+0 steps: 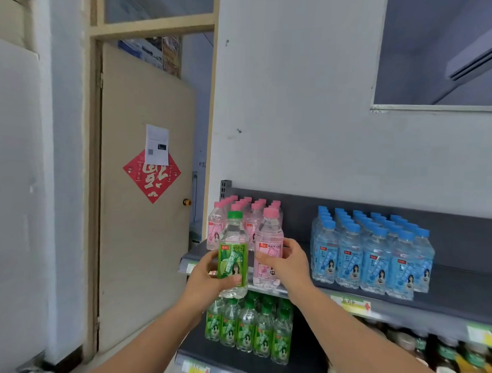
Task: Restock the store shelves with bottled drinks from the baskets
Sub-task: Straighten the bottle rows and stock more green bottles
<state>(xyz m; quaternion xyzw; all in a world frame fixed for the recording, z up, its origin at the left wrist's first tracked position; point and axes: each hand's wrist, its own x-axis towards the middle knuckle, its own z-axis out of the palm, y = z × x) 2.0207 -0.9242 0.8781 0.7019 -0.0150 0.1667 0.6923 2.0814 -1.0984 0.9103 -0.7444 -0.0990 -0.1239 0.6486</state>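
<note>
Quick count: 2 hands, left hand (205,279) and right hand (290,267), with 1 green-cap bottle (233,255) and 1 peach soda bottle (267,251). Pink-cap bottles (253,223) run about 4 across, too packed to total. Blue-cap bottles (376,258): 5 in front, more behind. Lower green bottles (245,331): 5 in front. Also 2 shelves (459,280), 1 door (142,238), 1 red sticker (151,180), 1 paper sheet (157,144), 1 air conditioner (478,55).

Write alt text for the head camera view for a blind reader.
A person's left hand holds a green-capped soda bottle while the right hand grips a pink peach soda bottle at the front of the top shelf. Blue-capped bottles stand further right; green-capped bottles sit on the shelf below.
</note>
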